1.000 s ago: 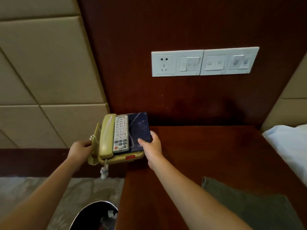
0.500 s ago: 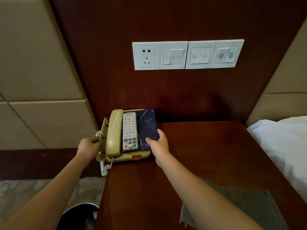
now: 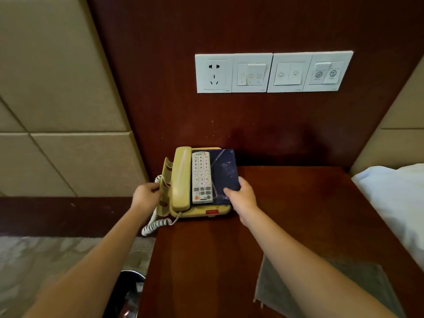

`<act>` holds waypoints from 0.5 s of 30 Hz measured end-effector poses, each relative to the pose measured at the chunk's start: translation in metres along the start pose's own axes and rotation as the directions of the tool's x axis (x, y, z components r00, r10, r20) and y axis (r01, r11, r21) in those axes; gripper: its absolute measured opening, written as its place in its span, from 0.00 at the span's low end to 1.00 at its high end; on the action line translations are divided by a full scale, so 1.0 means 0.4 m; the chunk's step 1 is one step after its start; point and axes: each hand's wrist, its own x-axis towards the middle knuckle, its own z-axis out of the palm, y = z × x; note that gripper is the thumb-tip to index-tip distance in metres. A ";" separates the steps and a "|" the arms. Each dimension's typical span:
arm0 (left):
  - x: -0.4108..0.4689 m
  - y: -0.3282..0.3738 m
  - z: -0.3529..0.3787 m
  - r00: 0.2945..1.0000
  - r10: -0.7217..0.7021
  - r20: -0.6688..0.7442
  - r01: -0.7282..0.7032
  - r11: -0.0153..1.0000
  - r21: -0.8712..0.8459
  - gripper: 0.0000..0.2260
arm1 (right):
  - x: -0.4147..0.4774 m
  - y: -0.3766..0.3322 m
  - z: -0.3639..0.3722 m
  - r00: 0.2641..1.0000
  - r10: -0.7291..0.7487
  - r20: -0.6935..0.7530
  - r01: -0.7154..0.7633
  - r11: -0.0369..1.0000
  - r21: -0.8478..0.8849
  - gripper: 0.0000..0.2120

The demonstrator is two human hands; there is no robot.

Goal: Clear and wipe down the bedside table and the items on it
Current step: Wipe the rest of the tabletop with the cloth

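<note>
A yellow telephone [image 3: 181, 177] sits at the back left corner of the dark wooden bedside table [image 3: 206, 260]. A white remote control [image 3: 201, 177] and a dark blue booklet [image 3: 226, 171] lie on top of it. My left hand [image 3: 146, 193] grips the telephone's left side. My right hand [image 3: 242, 197] grips its right side, with the thumb on the booklet's near corner. The coiled cord [image 3: 156, 223] hangs off the table's left edge.
A grey cloth [image 3: 358, 278] lies on the table's near right part. White bedding [image 3: 394, 198] borders the table on the right. A dark bin [image 3: 127, 292] stands on the floor at the lower left. A socket and switch panel [image 3: 273, 73] is on the wall above.
Both hands have carried the telephone with the remote and booklet rightward, from off the table's left edge onto its back left corner. The grips are unchanged.
</note>
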 end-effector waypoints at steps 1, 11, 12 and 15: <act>0.004 0.003 -0.001 1.000 -0.024 0.001 0.024 1.000 0.010 0.14 | 0.008 -0.006 -0.002 1.000 0.000 0.003 0.000 0.998 -0.055 0.16; 0.001 0.115 0.005 1.000 -0.025 0.009 0.019 0.920 0.393 0.20 | -0.022 -0.058 -0.067 0.997 0.014 0.080 0.043 0.742 -0.669 0.25; -0.015 0.133 0.018 0.999 0.029 -0.036 -0.011 0.908 0.418 0.20 | -0.038 -0.064 -0.090 0.995 -0.018 0.097 0.085 0.656 -0.750 0.23; -0.083 0.194 0.071 0.977 0.195 -0.081 -0.133 0.866 0.481 0.19 | -0.090 -0.074 -0.171 0.977 0.024 0.212 0.191 0.348 -0.918 0.16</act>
